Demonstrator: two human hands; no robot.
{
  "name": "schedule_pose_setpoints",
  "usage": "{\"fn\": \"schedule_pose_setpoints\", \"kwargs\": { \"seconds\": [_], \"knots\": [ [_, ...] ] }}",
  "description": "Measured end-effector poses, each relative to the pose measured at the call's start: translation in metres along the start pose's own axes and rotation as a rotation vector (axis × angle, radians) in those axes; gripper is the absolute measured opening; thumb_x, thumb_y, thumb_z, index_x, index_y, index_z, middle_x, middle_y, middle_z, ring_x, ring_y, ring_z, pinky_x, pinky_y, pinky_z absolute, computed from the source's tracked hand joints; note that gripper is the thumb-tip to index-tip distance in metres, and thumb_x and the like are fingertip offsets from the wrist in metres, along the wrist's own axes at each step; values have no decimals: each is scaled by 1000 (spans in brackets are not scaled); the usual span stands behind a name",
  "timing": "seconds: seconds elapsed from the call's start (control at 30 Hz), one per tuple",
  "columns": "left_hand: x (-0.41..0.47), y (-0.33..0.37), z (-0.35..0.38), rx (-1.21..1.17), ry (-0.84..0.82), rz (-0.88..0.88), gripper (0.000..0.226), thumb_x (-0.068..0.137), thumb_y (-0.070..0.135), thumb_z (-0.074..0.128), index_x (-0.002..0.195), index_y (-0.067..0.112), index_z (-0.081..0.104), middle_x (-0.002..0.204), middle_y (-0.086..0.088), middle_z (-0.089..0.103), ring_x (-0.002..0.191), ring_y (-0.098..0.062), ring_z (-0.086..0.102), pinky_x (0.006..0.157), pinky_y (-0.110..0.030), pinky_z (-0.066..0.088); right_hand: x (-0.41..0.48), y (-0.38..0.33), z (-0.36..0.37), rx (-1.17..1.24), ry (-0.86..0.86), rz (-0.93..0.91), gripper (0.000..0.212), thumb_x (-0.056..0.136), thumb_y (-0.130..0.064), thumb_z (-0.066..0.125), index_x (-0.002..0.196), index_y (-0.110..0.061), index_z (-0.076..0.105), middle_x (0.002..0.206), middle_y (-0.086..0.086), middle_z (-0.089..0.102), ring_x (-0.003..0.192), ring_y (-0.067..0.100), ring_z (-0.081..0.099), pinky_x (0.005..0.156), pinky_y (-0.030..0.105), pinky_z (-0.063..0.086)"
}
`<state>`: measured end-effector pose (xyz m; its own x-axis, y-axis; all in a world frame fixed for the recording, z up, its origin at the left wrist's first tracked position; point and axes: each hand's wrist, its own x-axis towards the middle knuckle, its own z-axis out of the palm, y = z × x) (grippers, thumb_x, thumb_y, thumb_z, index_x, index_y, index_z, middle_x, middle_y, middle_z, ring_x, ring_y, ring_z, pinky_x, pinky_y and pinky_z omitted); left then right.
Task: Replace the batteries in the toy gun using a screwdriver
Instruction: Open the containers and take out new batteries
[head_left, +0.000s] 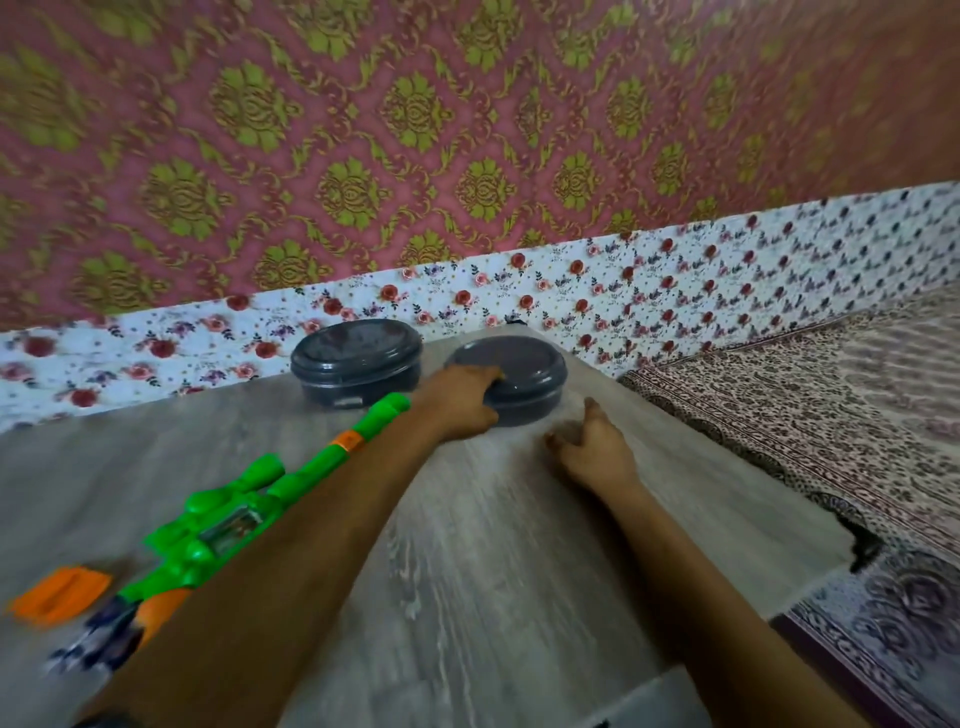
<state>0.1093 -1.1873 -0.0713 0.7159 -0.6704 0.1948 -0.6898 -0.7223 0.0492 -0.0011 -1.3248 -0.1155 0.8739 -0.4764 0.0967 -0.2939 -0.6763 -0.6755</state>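
- The green toy gun lies on the worktop at about 8 o'clock from its middle. Its barrel points toward 1 o'clock, and the left forearm partly crosses it.
- An orange panel lies loose at 8 o'clock of the gun's rear end. It is probably the battery cover, though blur stops me being sure. If so, the compartment is already open.
- Two dark grey round lidded tubs stand at the worktop's far edge, near 12 o'clock. The left hand grips the nearer tub, with fingers over the lid's rim and the thumb down its side wall. The other tub stands untouched just beside it at 9 o'clock.
- The right hand rests on the worktop at 4 o'clock of the gripped tub, clear of it. Its fingers are curled and the thumb is raised. I cannot tell whether it pinches something small.
- No screwdriver shows anywhere.
- Step in hand, as I judge it: getting into the tub, likely for batteries or a tool.
- Next move: hold the tub's base steady and lift the lid at the rim with the other hand, without knocking the neighbouring tub or the gun's barrel.
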Motion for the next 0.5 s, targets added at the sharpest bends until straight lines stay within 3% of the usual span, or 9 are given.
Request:
{"fn": "schedule_pose_setpoints", "kwargs": {
  "seconds": [0.17,0.37,0.5],
  "knots": [
    [-83,26,-14,-68,36,26,46,82,22,57,128,20,52,132,-5,56,120,-24,51,99,-35,43,-63,7,-14,-122,-75,-70,83,85,-36,60,147,-4,14,152,15,27,137,30,31,110,35,28],
    [-164,58,-31,-54,22,70,43,81,25,59,124,24,56,130,1,58,118,-20,53,97,-35,45,-134,17,-25,-56,-127,-86,111,72,-45,73,147,-1,3,155,14,16,141,29,24,114,38,26],
    [-199,80,-47,-93,-5,168,37,78,22,67,114,18,61,122,5,62,112,-17,55,94,-31,43,-171,25,-33,-2,-74,-138,114,60,-41,82,146,-8,14,150,13,28,136,28,33,110,40,32]
  ]
}}
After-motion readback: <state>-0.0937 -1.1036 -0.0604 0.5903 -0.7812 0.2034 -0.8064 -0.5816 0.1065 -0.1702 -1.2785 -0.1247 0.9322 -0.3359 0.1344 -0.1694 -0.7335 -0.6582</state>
